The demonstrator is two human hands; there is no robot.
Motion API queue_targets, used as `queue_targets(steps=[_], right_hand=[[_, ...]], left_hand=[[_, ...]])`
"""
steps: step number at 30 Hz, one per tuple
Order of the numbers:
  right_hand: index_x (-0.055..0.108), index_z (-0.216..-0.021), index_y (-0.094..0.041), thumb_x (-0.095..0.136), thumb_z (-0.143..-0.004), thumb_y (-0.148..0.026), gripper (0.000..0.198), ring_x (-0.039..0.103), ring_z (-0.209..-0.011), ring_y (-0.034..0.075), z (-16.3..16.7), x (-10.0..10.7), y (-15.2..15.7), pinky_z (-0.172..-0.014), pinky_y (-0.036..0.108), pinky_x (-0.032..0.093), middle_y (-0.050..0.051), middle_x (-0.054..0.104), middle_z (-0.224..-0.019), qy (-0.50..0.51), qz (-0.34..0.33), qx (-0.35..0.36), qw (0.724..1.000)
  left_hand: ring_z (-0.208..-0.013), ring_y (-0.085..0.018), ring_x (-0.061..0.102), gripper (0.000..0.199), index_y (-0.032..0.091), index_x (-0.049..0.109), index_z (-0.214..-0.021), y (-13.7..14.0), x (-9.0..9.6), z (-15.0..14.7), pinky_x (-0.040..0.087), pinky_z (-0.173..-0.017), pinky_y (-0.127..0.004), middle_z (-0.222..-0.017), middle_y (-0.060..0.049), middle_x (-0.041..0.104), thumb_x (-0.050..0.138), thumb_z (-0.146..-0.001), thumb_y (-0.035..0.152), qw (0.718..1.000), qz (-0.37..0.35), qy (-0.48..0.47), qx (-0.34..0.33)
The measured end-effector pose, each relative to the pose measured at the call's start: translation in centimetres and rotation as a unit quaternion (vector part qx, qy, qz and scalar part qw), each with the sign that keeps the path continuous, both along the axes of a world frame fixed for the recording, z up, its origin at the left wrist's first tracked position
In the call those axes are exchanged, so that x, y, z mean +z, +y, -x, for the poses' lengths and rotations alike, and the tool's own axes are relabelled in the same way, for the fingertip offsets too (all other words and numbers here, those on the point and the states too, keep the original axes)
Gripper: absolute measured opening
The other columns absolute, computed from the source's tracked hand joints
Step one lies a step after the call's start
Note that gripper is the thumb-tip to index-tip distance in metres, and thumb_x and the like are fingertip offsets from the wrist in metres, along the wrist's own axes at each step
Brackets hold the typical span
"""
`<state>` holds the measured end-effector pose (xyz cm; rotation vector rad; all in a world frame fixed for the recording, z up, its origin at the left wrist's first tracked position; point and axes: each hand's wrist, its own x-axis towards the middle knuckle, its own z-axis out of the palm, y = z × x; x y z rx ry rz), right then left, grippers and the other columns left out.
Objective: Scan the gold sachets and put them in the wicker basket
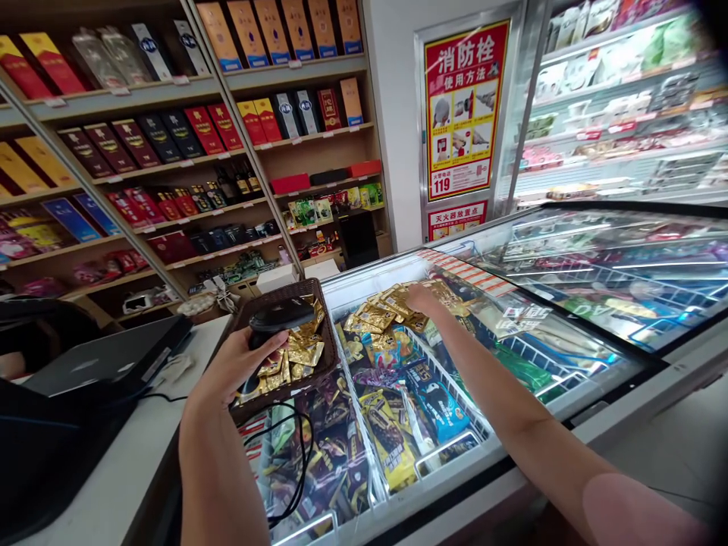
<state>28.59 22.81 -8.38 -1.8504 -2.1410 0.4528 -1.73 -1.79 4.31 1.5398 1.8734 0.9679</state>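
My left hand [258, 356] is wrapped round the handle of a black barcode scanner [281, 317], with its cable [307, 447] looping down below. The scanner hangs over a brown woven basket [330, 349], which holds gold foil packets [304, 353]. Further right, my right arm stretches across the glass freezer top. My right hand [422, 298] is among a loose pile of gold packets [372, 315] lying on the glass, its fingers curled down onto them. The fingertips are partly hidden, so how many packets it grips cannot be made out.
Under the glass, a chest freezer [392, 504] holds wire baskets of wrapped ice creams [390, 440]. On the left counter [164, 425] stands a black machine [108, 353]. Boxed goods fill the shelves [187, 163] behind. A lit display fridge [619, 106] stands at the right.
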Motion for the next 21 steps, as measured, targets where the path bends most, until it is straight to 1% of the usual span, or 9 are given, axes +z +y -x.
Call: queue_targets(steps=[4, 7, 9, 12, 16, 18, 21], right_hand=[[0.057, -0.126, -0.005, 0.043, -0.088, -0.012, 0.041, 0.048, -0.126, 0.035, 1.1, -0.2, -1.0, -0.098, 0.044, 0.038, 0.026, 0.054, -0.130, -0.032, -0.025, -0.010, 0.999], [0.056, -0.128, -0.010, 0.042, -0.090, -0.016, 0.040, 0.048, -0.124, 0.036, 2.6, 0.1, -2.4, -0.097, 0.046, 0.038, 0.023, 0.054, -0.128, -0.041, -0.071, 0.018, 0.997], [0.058, -0.126, -0.013, 0.045, -0.091, -0.020, 0.038, 0.051, -0.120, 0.035, 4.6, 0.4, -3.5, -0.096, 0.044, 0.039, 0.021, 0.056, -0.125, -0.041, -0.109, 0.055, 0.992], [0.061, -0.122, -0.014, 0.047, -0.092, -0.027, 0.035, 0.053, -0.115, 0.032, 9.3, 0.9, -5.7, -0.096, 0.041, 0.039, 0.019, 0.057, -0.122, -0.035, -0.128, 0.135, 0.982], [0.064, -0.118, -0.013, 0.046, -0.094, -0.035, 0.038, 0.051, -0.115, 0.031, 17.3, 1.7, -8.4, -0.094, 0.038, 0.040, 0.018, 0.058, -0.122, -0.029, -0.130, 0.252, 0.958], [0.065, -0.118, -0.011, 0.045, -0.094, -0.039, 0.042, 0.045, -0.121, 0.033, 21.0, 1.8, -9.3, -0.099, 0.040, 0.036, 0.020, 0.055, -0.128, -0.056, -0.127, 0.278, 0.950], [0.067, -0.118, -0.015, 0.050, -0.092, -0.033, 0.036, 0.033, -0.132, 0.036, 24.8, 1.3, -10.1, -0.107, 0.048, 0.023, 0.019, 0.049, -0.137, -0.126, -0.073, 0.311, 0.939]], left_hand=[[-0.063, -0.016, 0.057, 0.048, 0.016, 0.064, -0.079, -0.5, 0.2, 0.8, 0.040, -0.057, -0.023, -0.069, -0.003, 0.065, 0.070, -0.068, 0.062, 1.000, -0.005, 0.005, 0.010], [-0.065, -0.017, 0.060, 0.051, 0.017, 0.064, -0.083, -0.9, -0.3, 2.4, 0.041, -0.057, -0.024, -0.071, -0.003, 0.067, 0.071, -0.065, 0.064, 0.998, -0.004, 0.012, 0.060], [-0.064, -0.018, 0.061, 0.054, 0.017, 0.064, -0.084, -1.1, -0.8, 3.7, 0.040, -0.055, -0.024, -0.074, -0.005, 0.069, 0.072, -0.062, 0.065, 0.995, 0.000, 0.002, 0.100], [-0.061, -0.018, 0.060, 0.056, 0.017, 0.063, -0.082, -1.6, -1.4, 5.3, 0.041, -0.053, -0.025, -0.077, -0.007, 0.070, 0.074, -0.057, 0.067, 0.989, -0.002, -0.029, 0.143], [-0.064, -0.018, 0.062, 0.057, 0.017, 0.064, -0.082, -2.4, -1.6, 6.2, 0.047, -0.057, -0.027, -0.082, -0.008, 0.072, 0.075, -0.055, 0.067, 0.980, -0.024, -0.061, 0.188], [-0.064, -0.019, 0.063, 0.057, 0.017, 0.063, -0.081, -2.8, -1.5, 6.2, 0.048, -0.058, -0.027, -0.081, -0.008, 0.072, 0.075, -0.055, 0.066, 0.979, -0.039, -0.070, 0.190], [-0.062, -0.018, 0.062, 0.057, 0.017, 0.063, -0.080, -3.1, -1.4, 6.1, 0.048, -0.058, -0.028, -0.081, -0.008, 0.072, 0.074, -0.055, 0.067, 0.979, -0.056, -0.075, 0.184]])
